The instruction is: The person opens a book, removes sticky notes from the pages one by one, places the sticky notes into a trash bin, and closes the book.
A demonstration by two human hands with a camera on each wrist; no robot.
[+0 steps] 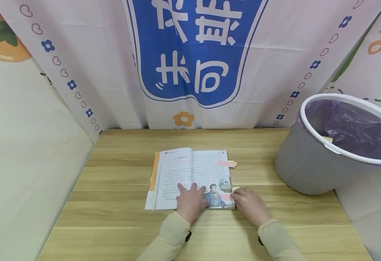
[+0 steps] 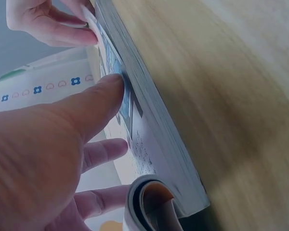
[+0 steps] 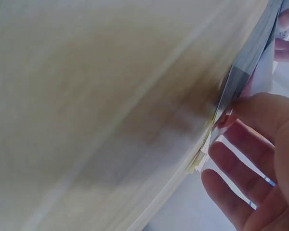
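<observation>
An open book [image 1: 177, 174] lies on the table with printed text on both pages and a drawing of a person in blue at the lower right. My left hand [image 1: 191, 203] rests on the pages near the spine, fingers spread; in the left wrist view its thumb [image 2: 98, 98] presses on the page. At the book's lower right edge, my right hand [image 1: 250, 204] pinches a pink sticky note [image 1: 226, 197] between thumb and forefinger. A yellow sticky tab [image 1: 235, 188] sticks out just above those fingertips. Higher on the right page is another pink sticky note [image 1: 225, 164].
A grey trash bin [image 1: 308, 163] with a white rim and purple liner stands at the table's right; a small yellow piece [image 1: 328, 139] shows inside. Printed cloth [image 1: 118, 90] hangs behind the wooden table [image 1: 112, 224].
</observation>
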